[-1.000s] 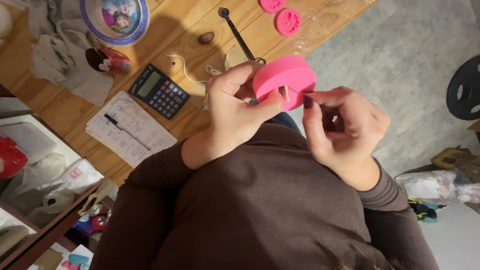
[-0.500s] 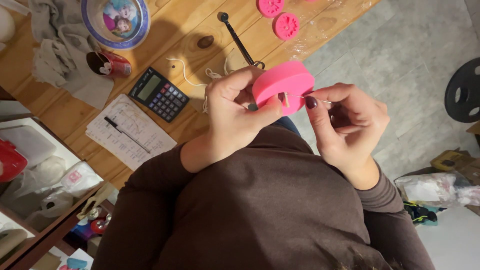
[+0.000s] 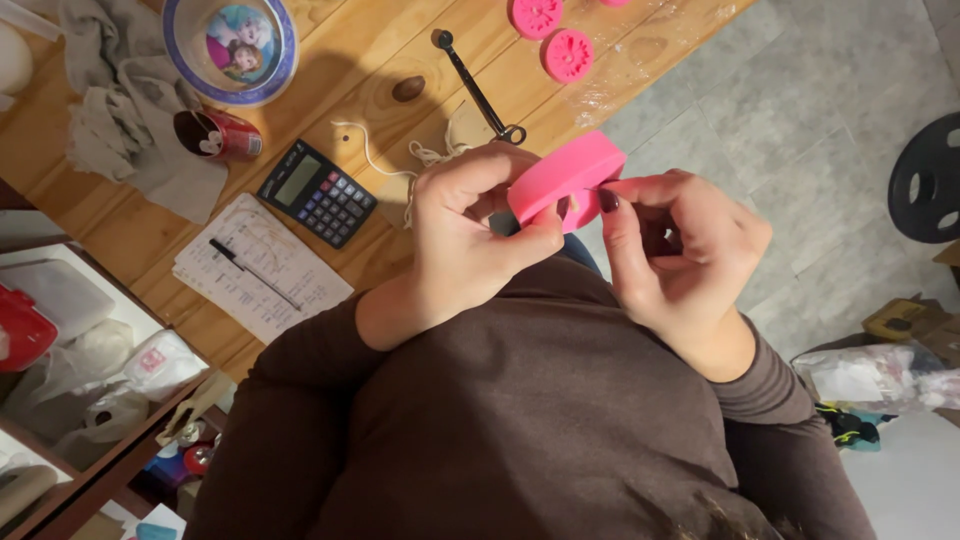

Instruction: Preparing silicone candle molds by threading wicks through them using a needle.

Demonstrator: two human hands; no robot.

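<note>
A round, thick pink mould is held up in front of my chest, over the edge of a wooden table. My left hand grips it from the left, thumb under its rim. My right hand pinches its right edge with thumb and forefinger. Both arms are in brown sleeves. The underside of the mould is hidden from me.
On the table lie a black calculator, a notepad with a pen, a patterned bowl, a small red cup, grey cloth, string, long black tongs and two small pink moulds. Shelves with bags stand lower left; grey tiled floor lies to the right.
The pink mould has tipped more edge-on and my right fingers have moved onto its right rim. The view has shifted slightly.
</note>
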